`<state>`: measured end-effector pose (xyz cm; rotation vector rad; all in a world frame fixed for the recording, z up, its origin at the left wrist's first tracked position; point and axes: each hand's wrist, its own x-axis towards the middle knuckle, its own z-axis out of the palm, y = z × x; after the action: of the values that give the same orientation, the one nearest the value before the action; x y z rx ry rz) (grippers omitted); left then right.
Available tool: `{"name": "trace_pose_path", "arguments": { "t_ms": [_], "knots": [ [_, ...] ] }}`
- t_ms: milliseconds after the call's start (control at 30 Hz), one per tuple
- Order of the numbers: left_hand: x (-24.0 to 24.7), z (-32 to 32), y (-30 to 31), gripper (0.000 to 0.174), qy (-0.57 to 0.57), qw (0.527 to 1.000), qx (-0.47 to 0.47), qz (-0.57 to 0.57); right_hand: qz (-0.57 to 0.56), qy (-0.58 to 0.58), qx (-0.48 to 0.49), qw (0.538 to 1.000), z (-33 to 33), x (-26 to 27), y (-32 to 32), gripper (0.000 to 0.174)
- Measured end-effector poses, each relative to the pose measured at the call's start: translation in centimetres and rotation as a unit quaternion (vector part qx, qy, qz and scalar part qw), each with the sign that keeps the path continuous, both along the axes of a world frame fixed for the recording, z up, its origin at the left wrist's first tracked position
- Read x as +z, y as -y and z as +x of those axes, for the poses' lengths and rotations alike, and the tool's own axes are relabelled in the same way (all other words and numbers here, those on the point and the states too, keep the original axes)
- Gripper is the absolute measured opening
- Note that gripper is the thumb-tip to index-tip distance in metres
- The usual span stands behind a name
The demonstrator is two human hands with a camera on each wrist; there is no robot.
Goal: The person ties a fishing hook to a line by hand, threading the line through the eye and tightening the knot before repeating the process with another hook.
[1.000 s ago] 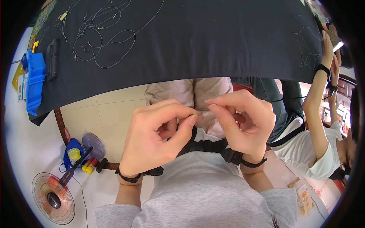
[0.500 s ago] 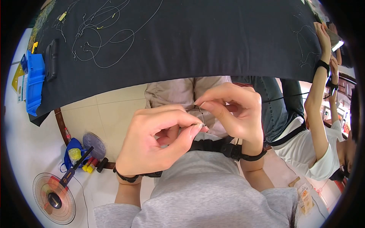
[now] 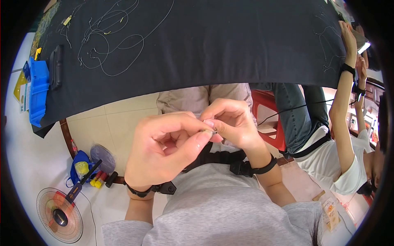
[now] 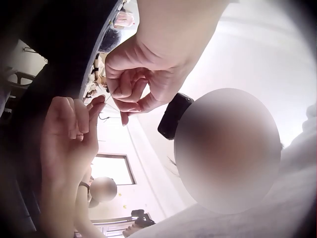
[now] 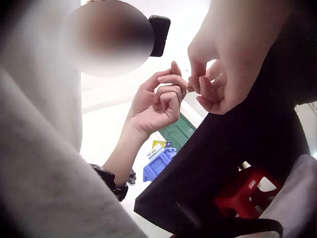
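Over the lap in the head view, my left hand (image 3: 164,147) pinches a tiny fishing hook between thumb and forefinger. The dark bend of the hook (image 4: 103,117) shows in the left wrist view, between the two hands' fingertips. My right hand (image 3: 236,127) meets it from the other side, thumb and forefinger pinching thin fishing line. A short stretch of that line (image 5: 184,93) shows between the fingertips in the right wrist view. Most of the hook and line is hidden by the fingers.
A black cloth (image 3: 230,45) covers the table ahead, with loose coils of line (image 3: 108,49) on it. A blue bin (image 3: 38,92) and a black case (image 3: 56,65) are at its left. A fan (image 3: 60,215) stands lower left; another person (image 3: 340,164) sits at right beside a red stool (image 3: 269,119).
My right hand has moved left and down until its fingertips meet those of my left hand. The line stretched between them half a second ago is now mostly covered. More of the red stool shows.
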<state>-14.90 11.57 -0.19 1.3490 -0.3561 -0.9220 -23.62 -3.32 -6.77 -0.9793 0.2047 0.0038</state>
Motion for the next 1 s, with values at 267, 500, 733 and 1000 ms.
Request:
{"name": "trace_pose_path", "arguments": {
  "t_ms": [267, 500, 733, 1000],
  "knots": [
    [-0.3, -0.5, 0.5, 0.009, -0.004, 0.994, 0.103, -0.038, 0.054, -0.032, 0.038, 0.997, -0.6, 0.6, -0.5, 0.006],
    [0.3, 0.0, 0.6, 0.009, 0.009, 0.989, 0.143, 0.035, -0.099, -0.013, -0.031, 0.995, -1.6, 2.1, -0.6, 0.004],
    [-0.1, 0.1, 0.6, 0.009, 0.033, 0.990, 0.128, 0.056, -0.407, 0.030, -0.109, 0.907, -1.3, 4.6, -0.7, 0.011],
    [-0.7, -0.2, 0.8, 0.008, 0.065, 0.988, 0.121, 0.064, -0.569, 0.097, -0.200, 0.792, -0.7, 4.6, -1.8, 0.021]
  ]
}}
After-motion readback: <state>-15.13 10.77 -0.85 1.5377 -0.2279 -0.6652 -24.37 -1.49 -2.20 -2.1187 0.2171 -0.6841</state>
